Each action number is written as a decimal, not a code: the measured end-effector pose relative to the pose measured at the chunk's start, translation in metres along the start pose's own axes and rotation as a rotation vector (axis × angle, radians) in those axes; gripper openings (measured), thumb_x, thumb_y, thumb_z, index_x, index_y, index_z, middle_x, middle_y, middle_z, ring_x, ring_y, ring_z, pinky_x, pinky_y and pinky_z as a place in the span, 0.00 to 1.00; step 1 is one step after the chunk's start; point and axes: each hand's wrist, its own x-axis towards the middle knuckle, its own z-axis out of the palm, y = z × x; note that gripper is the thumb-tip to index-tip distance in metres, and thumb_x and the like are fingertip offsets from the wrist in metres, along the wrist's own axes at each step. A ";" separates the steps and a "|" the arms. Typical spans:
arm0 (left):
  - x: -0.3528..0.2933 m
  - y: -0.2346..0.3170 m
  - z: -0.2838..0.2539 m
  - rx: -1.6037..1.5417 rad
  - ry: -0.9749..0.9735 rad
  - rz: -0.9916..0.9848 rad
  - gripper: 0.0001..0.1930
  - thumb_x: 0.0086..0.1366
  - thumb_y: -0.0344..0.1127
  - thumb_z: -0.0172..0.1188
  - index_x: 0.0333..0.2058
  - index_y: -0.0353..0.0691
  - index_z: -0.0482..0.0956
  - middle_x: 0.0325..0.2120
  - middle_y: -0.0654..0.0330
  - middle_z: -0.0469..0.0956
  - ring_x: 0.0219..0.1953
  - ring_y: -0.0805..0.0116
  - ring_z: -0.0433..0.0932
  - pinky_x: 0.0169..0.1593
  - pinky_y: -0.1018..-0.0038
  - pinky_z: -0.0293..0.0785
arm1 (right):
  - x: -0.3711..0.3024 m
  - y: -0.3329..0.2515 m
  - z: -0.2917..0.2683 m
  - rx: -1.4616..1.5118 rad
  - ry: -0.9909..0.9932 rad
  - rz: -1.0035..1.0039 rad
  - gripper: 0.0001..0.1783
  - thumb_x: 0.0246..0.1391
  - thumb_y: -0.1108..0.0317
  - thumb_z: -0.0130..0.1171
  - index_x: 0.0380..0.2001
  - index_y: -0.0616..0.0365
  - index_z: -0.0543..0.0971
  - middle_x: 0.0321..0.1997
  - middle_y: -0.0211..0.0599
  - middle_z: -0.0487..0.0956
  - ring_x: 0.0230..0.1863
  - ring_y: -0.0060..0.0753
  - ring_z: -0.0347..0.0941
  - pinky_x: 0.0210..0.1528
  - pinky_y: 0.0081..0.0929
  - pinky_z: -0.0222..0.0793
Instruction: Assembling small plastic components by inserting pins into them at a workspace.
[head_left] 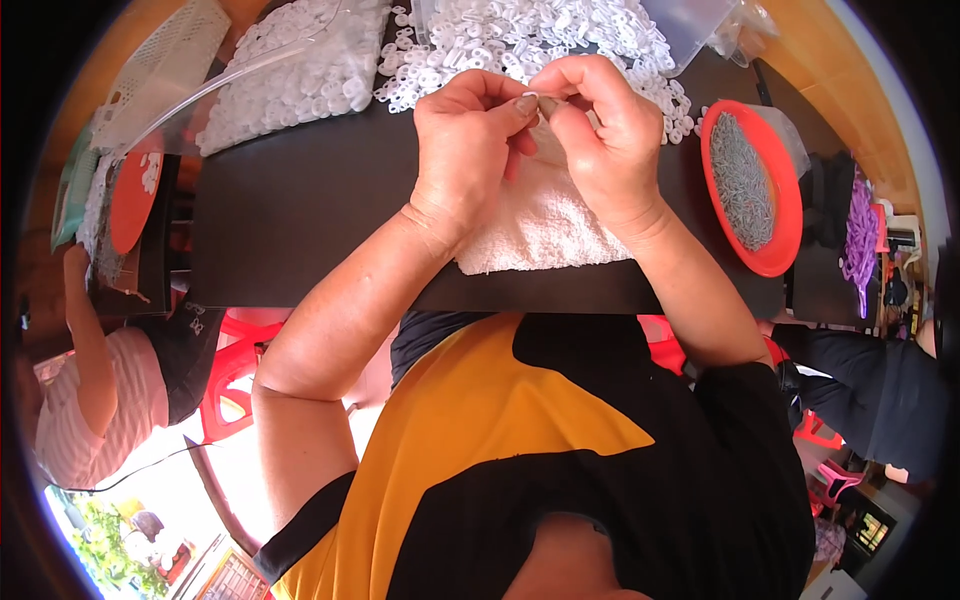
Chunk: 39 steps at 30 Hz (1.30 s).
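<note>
My left hand (462, 145) and my right hand (612, 140) meet fingertip to fingertip above a white towel (545, 232) on the dark table. Between the left thumb and forefinger a small white plastic piece (531, 95) shows, mostly covered by the fingers. The right thumb and forefinger are pinched against the same spot; what they grip is too small to tell. Just beyond the hands lies a loose heap of small white plastic pieces with holes (440, 65). To the right stands a red oval basin (780, 225) full of thin grey metal pins (740, 180).
A clear bag of white pieces (290, 95) lies at the far left of the dark table (300, 215). Purple items (860, 235) hang at the right. A co-worker's arm (85, 320) reaches to another table with a red tray (132, 215); another person sits right.
</note>
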 end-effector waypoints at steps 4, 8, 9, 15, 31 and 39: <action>0.001 0.002 -0.004 0.017 -0.021 -0.051 0.04 0.63 0.24 0.58 0.35 0.30 0.76 0.26 0.57 0.78 0.22 0.72 0.75 0.20 0.79 0.66 | 0.003 -0.001 -0.011 -0.083 -0.099 0.130 0.17 0.44 0.86 0.51 0.37 0.57 0.76 0.31 0.36 0.79 0.32 0.32 0.79 0.35 0.26 0.74; 0.001 0.003 -0.005 0.005 -0.017 -0.064 0.04 0.62 0.24 0.58 0.35 0.30 0.76 0.26 0.56 0.78 0.22 0.72 0.75 0.20 0.79 0.67 | 0.005 0.002 -0.021 -0.252 -0.130 -0.019 0.15 0.45 0.84 0.53 0.37 0.56 0.76 0.34 0.36 0.79 0.35 0.38 0.79 0.36 0.30 0.74; 0.002 0.003 -0.005 0.001 -0.007 -0.067 0.04 0.62 0.24 0.58 0.36 0.30 0.76 0.26 0.56 0.78 0.22 0.72 0.75 0.21 0.79 0.67 | 0.005 0.001 -0.022 -0.355 -0.160 -0.038 0.13 0.46 0.82 0.54 0.36 0.56 0.76 0.34 0.35 0.79 0.34 0.40 0.78 0.35 0.32 0.74; 0.002 0.005 -0.006 0.019 -0.020 -0.072 0.05 0.62 0.25 0.59 0.36 0.29 0.76 0.26 0.56 0.78 0.22 0.72 0.75 0.21 0.79 0.67 | 0.004 0.001 -0.021 -0.592 -0.226 -0.145 0.08 0.45 0.76 0.56 0.32 0.56 0.75 0.32 0.36 0.77 0.32 0.42 0.76 0.31 0.35 0.72; 0.004 0.004 -0.005 0.177 -0.063 -0.093 0.05 0.62 0.25 0.59 0.36 0.29 0.77 0.24 0.57 0.78 0.20 0.74 0.74 0.19 0.79 0.67 | -0.003 0.010 -0.020 -0.609 -0.259 -0.163 0.05 0.46 0.74 0.56 0.29 0.59 0.73 0.27 0.40 0.76 0.29 0.44 0.76 0.27 0.38 0.71; 0.003 -0.004 -0.004 0.245 -0.031 -0.065 0.03 0.64 0.25 0.57 0.34 0.31 0.76 0.21 0.59 0.77 0.17 0.75 0.71 0.18 0.79 0.65 | -0.011 0.013 -0.011 -0.464 -0.222 -0.084 0.07 0.47 0.80 0.49 0.32 0.62 0.72 0.29 0.44 0.76 0.30 0.50 0.75 0.32 0.39 0.70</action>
